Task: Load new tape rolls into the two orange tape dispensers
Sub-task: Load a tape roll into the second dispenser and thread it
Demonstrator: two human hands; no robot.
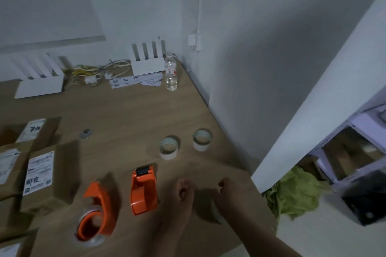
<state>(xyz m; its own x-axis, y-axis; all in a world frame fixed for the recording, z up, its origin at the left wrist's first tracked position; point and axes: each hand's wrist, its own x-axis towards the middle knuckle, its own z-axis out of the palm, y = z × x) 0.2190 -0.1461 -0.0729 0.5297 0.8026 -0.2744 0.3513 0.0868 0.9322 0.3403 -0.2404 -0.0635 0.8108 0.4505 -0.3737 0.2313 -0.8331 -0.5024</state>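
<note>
Right grip (227, 194) holds tape roll (216, 210) — boxes (41, 173) left.

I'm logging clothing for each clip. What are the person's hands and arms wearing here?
Nothing is visible on them. The left hand and right hand are bare, without gloves, rings or a watch showing. Both forearms are bare to the frame's edge, so no sleeves appear. The picture is dim and slightly blurred.

Table (129, 115): wood-grain top, smooth and matt.
Dispensers: glossy orange plastic is seen on the empty one (143, 192) and on the loaded one (98, 213) — a black part sits at the empty one's front.
Spare tape rolls (169, 147) (202, 139): clear shiny film on pale cores.
Boxes (45, 175): matt brown cardboard, white paper labels.
Bottle (171, 74): clear plastic (glossy).
Green heap (292, 192): crumpled — cloth or paper cannot be told.
</note>
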